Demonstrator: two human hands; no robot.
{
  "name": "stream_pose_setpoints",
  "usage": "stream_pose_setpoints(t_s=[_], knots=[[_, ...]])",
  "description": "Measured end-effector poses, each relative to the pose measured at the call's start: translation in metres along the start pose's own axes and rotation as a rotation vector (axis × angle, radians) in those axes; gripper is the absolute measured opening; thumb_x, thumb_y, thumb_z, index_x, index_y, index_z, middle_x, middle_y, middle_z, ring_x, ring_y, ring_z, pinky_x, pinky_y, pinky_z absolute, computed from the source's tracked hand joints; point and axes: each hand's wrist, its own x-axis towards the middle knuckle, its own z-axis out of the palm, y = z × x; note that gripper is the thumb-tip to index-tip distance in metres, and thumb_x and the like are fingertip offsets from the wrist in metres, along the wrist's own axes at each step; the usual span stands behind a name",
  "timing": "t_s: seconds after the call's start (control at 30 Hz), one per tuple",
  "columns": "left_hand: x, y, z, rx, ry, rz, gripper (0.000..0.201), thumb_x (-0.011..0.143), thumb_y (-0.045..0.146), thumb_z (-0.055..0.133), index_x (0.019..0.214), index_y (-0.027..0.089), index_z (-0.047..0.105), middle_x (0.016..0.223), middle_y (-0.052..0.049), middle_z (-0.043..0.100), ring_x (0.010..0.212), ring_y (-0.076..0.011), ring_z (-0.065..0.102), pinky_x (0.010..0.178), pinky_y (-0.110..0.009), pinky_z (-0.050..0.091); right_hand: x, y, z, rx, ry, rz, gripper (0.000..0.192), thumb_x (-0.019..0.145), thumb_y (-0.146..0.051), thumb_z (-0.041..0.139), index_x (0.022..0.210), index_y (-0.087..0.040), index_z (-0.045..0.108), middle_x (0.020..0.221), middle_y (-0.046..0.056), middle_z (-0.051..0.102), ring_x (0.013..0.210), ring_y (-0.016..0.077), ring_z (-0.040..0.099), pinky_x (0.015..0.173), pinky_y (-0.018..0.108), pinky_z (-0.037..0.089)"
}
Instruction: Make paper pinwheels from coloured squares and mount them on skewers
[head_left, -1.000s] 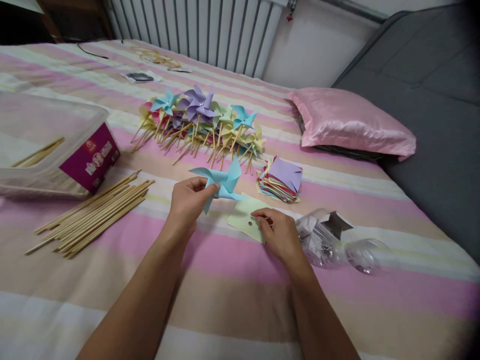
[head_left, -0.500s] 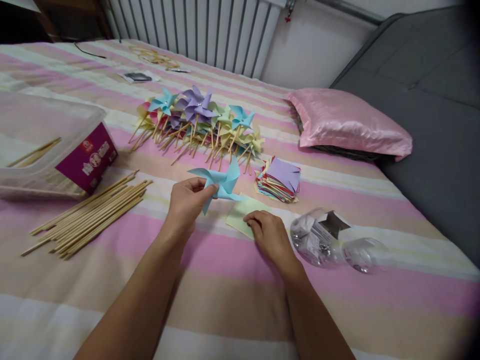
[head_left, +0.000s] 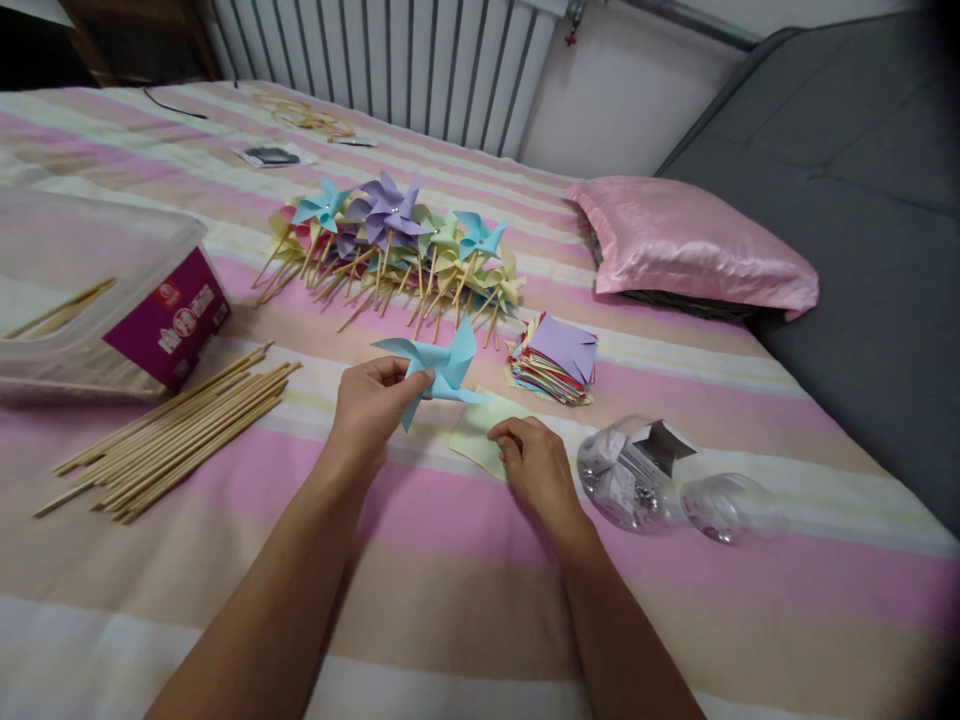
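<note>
Between the thumb and fingers of my left hand (head_left: 373, 408) is a blue paper pinwheel (head_left: 444, 368), its blades folded toward the middle and no stick showing on it. My right hand (head_left: 536, 468) is closed in a pinch over a pale green paper square (head_left: 480, 438) lying on the bed; whatever small thing its fingertips hold is too small to make out. Beyond my hands lies a pile of finished pinwheels on sticks (head_left: 390, 215). A stack of cut coloured paper squares (head_left: 559, 355) sits to the right of the pinwheel.
Loose wooden sticks (head_left: 180, 440) lie at left beside a clear plastic box (head_left: 161, 235) with more sticks inside. On the right are an open clear container of small metal pieces (head_left: 622, 490) and a clear lid (head_left: 724, 510). A pink pillow (head_left: 697, 245) rests against the grey headboard (head_left: 840, 190).
The whole view has shifted very slightly. Both hands keep the same pose, with the blue pinwheel still in the left one.
</note>
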Motion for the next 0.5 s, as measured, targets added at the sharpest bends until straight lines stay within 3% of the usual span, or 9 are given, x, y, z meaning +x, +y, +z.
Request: stream_pose_setpoints(t_s=[0.13,0.33,0.5], knots=[[0.000,0.000,0.000,0.015,0.009,0.001,0.007,0.057,0.019,0.067,0.052,0.017,0.063,0.050,0.002,0.061,0.046,-0.0088,0.050,0.045,-0.020,0.036,0.001,0.001,0.000,0.002,0.027,0.057,0.029,0.079,-0.010,0.043,0.086,-0.019,0.069,0.078,0.004,0.065,0.064,0.0136,0.059,0.067,0.026,0.041],[0.000,0.001,0.000,0.008,0.008,-0.005,0.008,0.057,0.018,0.067,0.050,0.017,0.063,0.050,0.002,0.059,0.045,-0.0084,0.048,0.044,-0.021,0.035,0.003,0.008,0.002,-0.052,0.117,0.050,0.026,0.080,-0.014,0.044,0.087,-0.019,0.068,0.088,0.006,0.065,0.076,0.0168,0.061,0.073,0.028,0.041],[-0.001,0.003,0.000,-0.002,0.009,-0.007,0.012,0.057,0.017,0.068,0.047,0.017,0.061,0.047,0.003,0.057,0.043,-0.0071,0.046,0.044,-0.020,0.034,0.005,0.014,-0.006,-0.011,0.129,0.095,0.024,0.080,-0.017,0.045,0.086,-0.020,0.068,0.091,0.005,0.067,0.072,0.0155,0.062,0.068,0.026,0.043]])
